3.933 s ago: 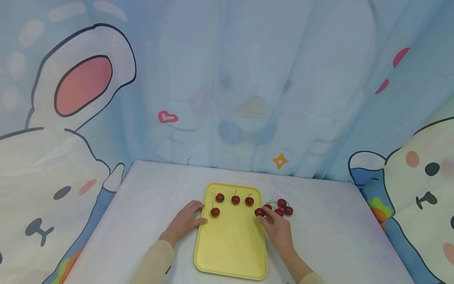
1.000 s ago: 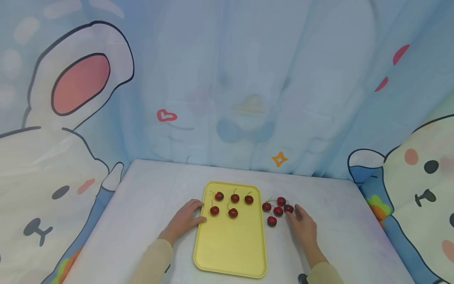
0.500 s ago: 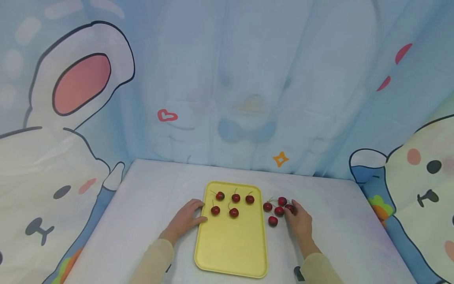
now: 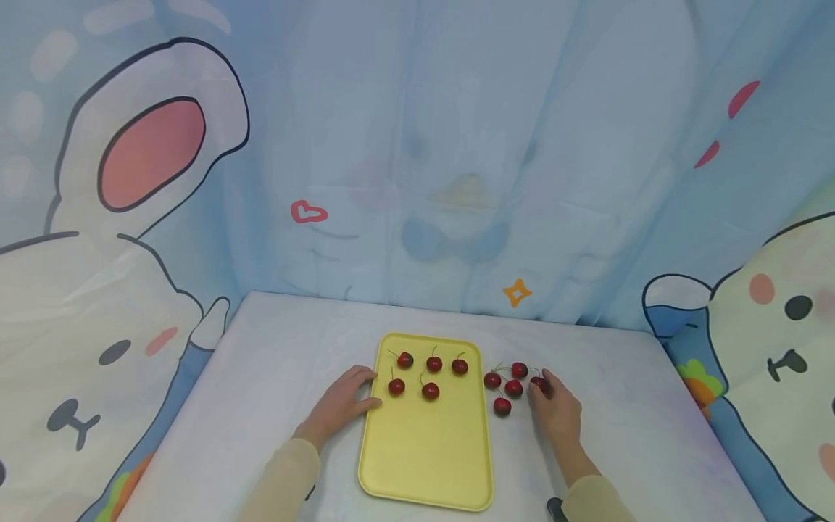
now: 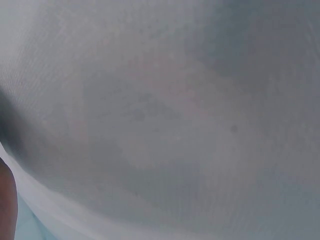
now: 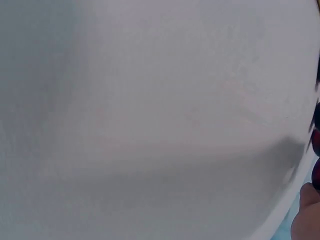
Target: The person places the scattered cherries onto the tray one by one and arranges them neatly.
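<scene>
In the head view, my right hand (image 4: 559, 415) pinches a dark red cherry (image 4: 541, 384) between thumb and fingers, at the right side of a small group of cherries on the table. Others in that group include a cherry (image 4: 513, 389) just left of it and a cherry (image 4: 501, 407) nearest me. My left hand (image 4: 338, 403) rests its fingertips and thumb on the left rim of a yellow tray (image 4: 427, 457). On the tray's far half lie several stemmed cherries, with a cherry (image 4: 430, 391) in the nearer row. The right wrist view shows only a bit of hand (image 6: 307, 220) and cherries at its edge.
A white cloth (image 4: 620, 413) covers the table. Behind it hangs a light blue curtain (image 4: 365, 145) with cartoon animals. A small dark object (image 4: 556, 509) shows beside my right sleeve. The left wrist view is nearly all pale cloth.
Earlier my right hand held a cherry over the tray's right edge; a cherry now lies in the tray's second row. The hand went back to the group, took another cherry and shifted it slightly right.
</scene>
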A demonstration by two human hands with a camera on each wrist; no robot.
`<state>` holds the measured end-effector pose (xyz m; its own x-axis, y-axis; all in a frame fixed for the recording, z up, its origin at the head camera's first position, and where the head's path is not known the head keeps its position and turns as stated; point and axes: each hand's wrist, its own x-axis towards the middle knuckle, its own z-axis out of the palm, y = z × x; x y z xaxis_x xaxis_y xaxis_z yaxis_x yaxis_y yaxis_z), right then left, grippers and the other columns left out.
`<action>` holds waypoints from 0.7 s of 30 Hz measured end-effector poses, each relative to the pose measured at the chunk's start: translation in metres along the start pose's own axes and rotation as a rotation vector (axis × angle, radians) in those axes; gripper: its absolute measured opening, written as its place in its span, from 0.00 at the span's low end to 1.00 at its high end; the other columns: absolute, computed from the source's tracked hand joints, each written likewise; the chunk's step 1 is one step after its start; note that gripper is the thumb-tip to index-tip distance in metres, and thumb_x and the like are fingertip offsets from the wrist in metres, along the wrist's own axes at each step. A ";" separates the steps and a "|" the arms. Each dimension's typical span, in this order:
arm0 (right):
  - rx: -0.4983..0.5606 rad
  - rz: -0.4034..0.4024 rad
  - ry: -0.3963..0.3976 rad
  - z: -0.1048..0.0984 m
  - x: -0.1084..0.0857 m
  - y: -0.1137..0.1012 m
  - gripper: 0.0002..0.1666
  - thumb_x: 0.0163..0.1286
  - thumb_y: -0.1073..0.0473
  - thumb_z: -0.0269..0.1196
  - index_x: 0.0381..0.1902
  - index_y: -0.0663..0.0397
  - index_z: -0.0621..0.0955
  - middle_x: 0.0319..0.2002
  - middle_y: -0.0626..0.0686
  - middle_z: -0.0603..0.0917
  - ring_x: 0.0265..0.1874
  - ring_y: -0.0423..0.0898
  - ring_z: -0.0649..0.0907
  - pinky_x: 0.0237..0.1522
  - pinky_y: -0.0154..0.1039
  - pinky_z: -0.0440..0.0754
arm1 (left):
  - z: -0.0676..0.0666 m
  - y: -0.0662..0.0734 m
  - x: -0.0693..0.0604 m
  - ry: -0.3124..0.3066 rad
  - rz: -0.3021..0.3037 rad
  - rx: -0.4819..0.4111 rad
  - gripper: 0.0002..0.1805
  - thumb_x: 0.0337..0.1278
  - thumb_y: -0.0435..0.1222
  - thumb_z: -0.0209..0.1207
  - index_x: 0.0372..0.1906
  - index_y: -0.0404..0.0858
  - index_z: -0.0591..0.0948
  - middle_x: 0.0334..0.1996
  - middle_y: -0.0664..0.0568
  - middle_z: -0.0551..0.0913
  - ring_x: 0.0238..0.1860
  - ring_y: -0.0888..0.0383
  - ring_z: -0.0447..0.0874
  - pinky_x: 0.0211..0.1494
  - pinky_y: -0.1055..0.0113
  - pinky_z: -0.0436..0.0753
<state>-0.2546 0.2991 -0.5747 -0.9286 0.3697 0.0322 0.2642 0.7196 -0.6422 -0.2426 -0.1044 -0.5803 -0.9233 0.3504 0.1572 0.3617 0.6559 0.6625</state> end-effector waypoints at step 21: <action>0.123 -0.168 -0.140 0.008 -0.040 -0.058 0.30 0.71 0.53 0.62 0.68 0.57 0.72 0.64 0.62 0.74 0.64 0.59 0.73 0.63 0.53 0.74 | 0.001 -0.001 0.000 0.003 -0.004 0.004 0.27 0.58 0.45 0.67 0.59 0.37 0.76 0.57 0.50 0.76 0.61 0.52 0.73 0.69 0.56 0.71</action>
<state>-0.2353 0.2379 -0.5442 -0.9861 0.1596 0.0454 0.0774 0.6841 -0.7253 -0.2427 -0.1041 -0.5816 -0.9252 0.3454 0.1570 0.3585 0.6603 0.6599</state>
